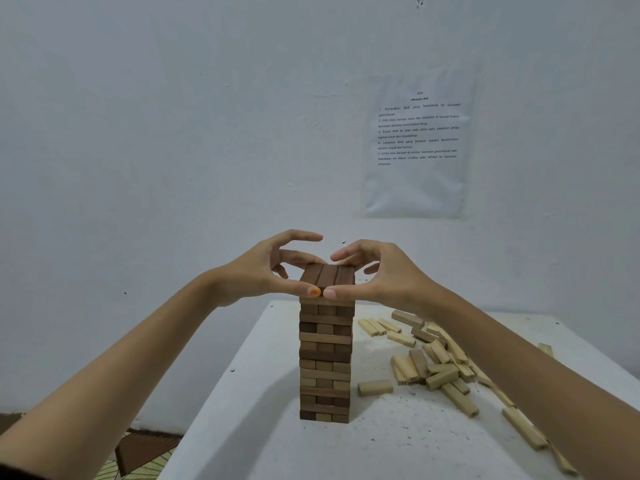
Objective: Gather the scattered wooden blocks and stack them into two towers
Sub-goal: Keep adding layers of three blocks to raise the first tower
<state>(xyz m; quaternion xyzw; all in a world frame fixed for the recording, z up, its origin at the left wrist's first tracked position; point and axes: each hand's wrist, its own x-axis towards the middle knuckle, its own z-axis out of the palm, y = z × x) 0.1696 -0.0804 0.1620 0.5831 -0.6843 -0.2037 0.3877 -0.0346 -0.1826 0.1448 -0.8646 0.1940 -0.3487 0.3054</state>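
Observation:
A tall tower of wooden blocks (325,358) stands on the white table (263,438), its layers mixing dark and light wood. The top layer (329,276) is three dark blocks side by side. My left hand (270,271) and my right hand (374,271) close around this layer from both sides. Both thumbs press its near face and almost meet, while the fingers curl over its far edge. To the right of the tower lies a scattered pile of light blocks (440,368), and one block (375,388) lies apart near the tower's base.
More loose blocks (524,427) trail toward the table's right front edge under my right forearm. A printed sheet (417,133) hangs on the white wall behind. Patterned floor (138,459) shows past the table's left edge.

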